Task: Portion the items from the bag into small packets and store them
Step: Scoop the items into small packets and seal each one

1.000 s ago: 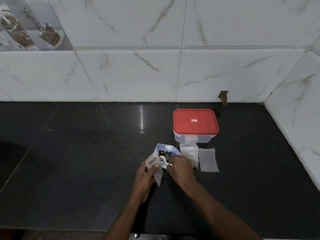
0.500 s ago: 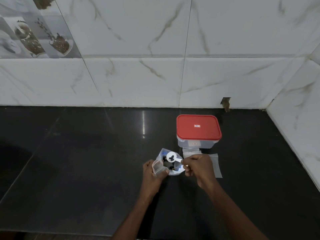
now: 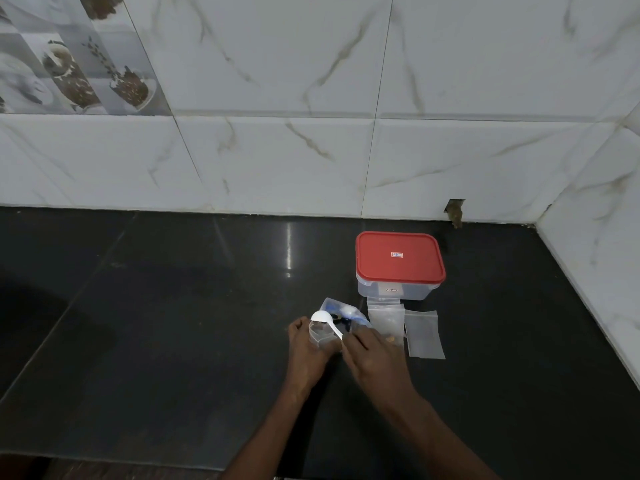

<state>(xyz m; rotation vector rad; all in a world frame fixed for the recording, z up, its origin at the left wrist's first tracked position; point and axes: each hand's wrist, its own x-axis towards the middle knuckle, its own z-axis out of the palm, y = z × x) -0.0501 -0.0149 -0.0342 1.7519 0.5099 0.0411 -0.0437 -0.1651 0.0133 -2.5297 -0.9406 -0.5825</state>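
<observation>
Hands working a white spoon over a small clear packet on the black desk

Left hand [image 3: 306, 355] grips the small clear packet [image 3: 320, 337], its mouth held open and facing up. The right hand [image 3: 374, 358] pinches the handle of the white plastic spoon [image 3: 327, 323], whose bowl sits at the packet's mouth. Just behind stands the open bag [image 3: 349, 311], clear with blue print and dark pieces inside. To the right lie two flat empty packets [image 3: 424, 336], and beyond them a clear container with a red lid [image 3: 400, 261], near the tiled wall.
</observation>
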